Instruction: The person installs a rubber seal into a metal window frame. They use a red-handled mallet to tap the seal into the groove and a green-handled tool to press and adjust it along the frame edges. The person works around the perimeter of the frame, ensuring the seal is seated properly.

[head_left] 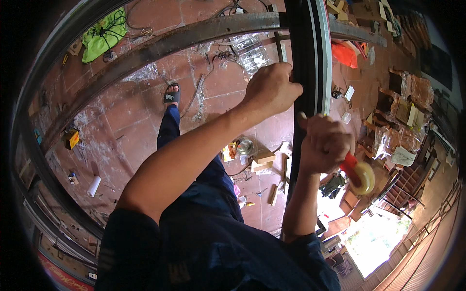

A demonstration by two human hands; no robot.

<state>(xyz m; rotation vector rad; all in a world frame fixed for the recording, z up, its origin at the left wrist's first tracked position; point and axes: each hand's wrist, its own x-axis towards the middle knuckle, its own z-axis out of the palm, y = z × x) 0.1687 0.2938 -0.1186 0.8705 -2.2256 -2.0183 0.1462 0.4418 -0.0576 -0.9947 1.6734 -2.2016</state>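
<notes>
A long dark metal beam [307, 58] with a pale strip along its right side runs up the middle of the view. My left hand [273, 88] is closed against the beam's left edge, fingers curled. What it grips, if anything, is hidden. Lower down, my right hand [326, 143] is wrapped round a red-handled tool [350, 164] beside the beam's right side. The tool's rounded, translucent yellow end [364, 178] sticks out below the fist; its other end is hidden. My right thumb rests by the beam.
A curved-looking metal bar [160, 51] crosses at the back. The tiled floor holds a lime-green bag [104, 34], a yellow box [72, 138], a white roll [94, 186], plastic sheeting [250, 51] and wood blocks [264, 156]. Plastic-wrapped wooden furniture [405, 116] stands at right.
</notes>
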